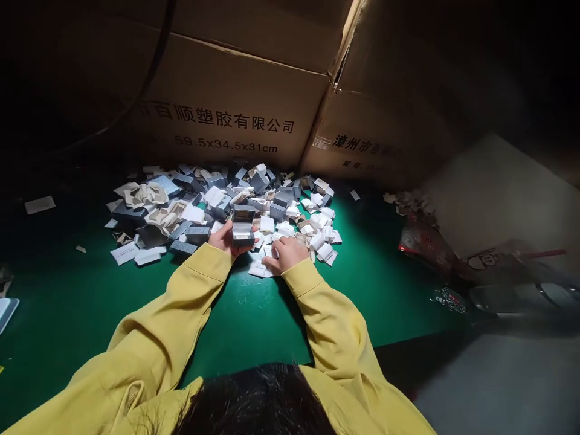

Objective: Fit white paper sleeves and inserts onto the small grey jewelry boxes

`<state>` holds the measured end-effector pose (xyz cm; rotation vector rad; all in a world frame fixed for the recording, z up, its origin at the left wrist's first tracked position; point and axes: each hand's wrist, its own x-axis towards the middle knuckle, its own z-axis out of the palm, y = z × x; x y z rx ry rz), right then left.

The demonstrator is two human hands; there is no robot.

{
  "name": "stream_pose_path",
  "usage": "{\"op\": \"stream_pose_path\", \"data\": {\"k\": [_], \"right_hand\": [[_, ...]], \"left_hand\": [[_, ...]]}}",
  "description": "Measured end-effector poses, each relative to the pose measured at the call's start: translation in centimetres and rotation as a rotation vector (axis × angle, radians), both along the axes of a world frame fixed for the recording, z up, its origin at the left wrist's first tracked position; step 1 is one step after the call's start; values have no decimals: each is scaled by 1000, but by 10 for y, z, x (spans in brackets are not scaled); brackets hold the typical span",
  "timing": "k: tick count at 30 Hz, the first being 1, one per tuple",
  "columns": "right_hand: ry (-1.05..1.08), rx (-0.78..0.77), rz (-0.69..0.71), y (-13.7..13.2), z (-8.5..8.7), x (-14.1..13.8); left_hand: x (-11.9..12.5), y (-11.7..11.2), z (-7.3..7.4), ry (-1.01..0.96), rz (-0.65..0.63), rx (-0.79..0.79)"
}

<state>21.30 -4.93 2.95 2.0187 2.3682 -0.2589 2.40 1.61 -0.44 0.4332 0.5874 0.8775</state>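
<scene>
My left hand (223,238) grips a small open grey box (243,225), lid tilted back, at the near edge of a heap of small grey boxes, white cards and beige inserts (199,202) on the green table (254,314). My right hand (285,252) lies just right of the box with its fingers curled over white cards (260,269) on the table; what it pinches is too small to name. Both arms wear yellow sleeves.
Two large printed cardboard cartons (235,90) stand behind the heap. Crumpled plastic bags and a red packet (423,241) lie at the right table edge. Loose white cards (40,204) sit at the far left. Dark hair (258,402) fills the bottom of the view.
</scene>
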Motion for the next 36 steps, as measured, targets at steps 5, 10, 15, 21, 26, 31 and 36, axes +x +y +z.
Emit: {"op": "stream_pose_path", "data": {"k": [5,10,15,21,26,31,36], "right_hand": [[-13,-48,-81,-2,9,-5],[14,24,-178,0,8,-4],[114,76,-218,6,-3,8],[484,779,-194,13,-14,31],[688,994,-80,5,1,24],[740,879,26,0,5,12],[660,812,120,5,-8,12]], "left_hand": [[0,-1,-5,42,-81,40],[1,-5,-6,36,-198,66],[3,-12,1,38,-311,92],[6,-17,4,54,-356,50],[6,-19,11,108,-369,50],[8,-23,16,145,-355,70],[10,-24,13,169,-336,76]]}}
